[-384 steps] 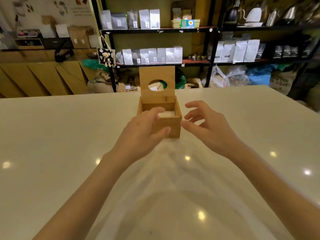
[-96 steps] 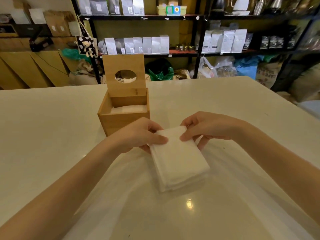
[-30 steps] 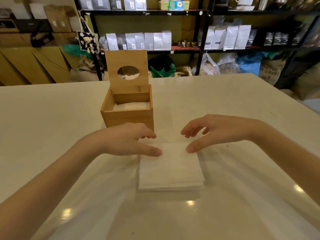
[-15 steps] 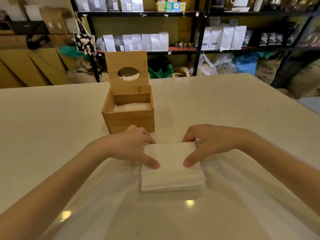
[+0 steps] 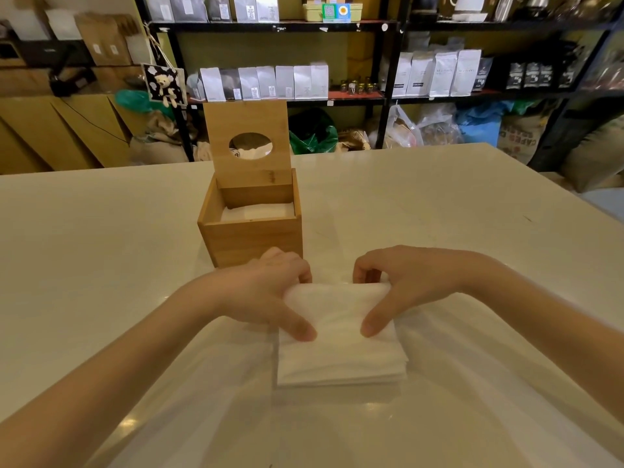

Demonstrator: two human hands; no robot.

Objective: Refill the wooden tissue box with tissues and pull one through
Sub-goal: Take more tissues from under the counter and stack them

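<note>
In the lower middle of the frame a white stack of tissues (image 5: 339,346) lies flat on the pale table (image 5: 101,265). The left hand (image 5: 266,295) and the right hand (image 5: 401,285) both hold its far end. Each thumb presses on top, and the fingers curl under the far edge, so both hands pinch the stack and lift that end a little. The near end rests on the table.

The tissues look soft, light and floppy. They will likely bend and slide apart if only one corner is held. A good hold is probably both short ends at once, squeezed gently so the sheets stay together.

Just behind the hands, in the middle of the frame, stands the wooden box (image 5: 251,228). Its lid (image 5: 248,143) stands straight up at the back, with a round hole (image 5: 250,145) in it. Some white tissue already lies inside the box. The box mouth looks small, so the stack may need bending to fit.

Far back, across the top of the frame, dark shelves (image 5: 270,27) hold white bags (image 5: 266,82). Nothing lies between the stack and the box.
</note>
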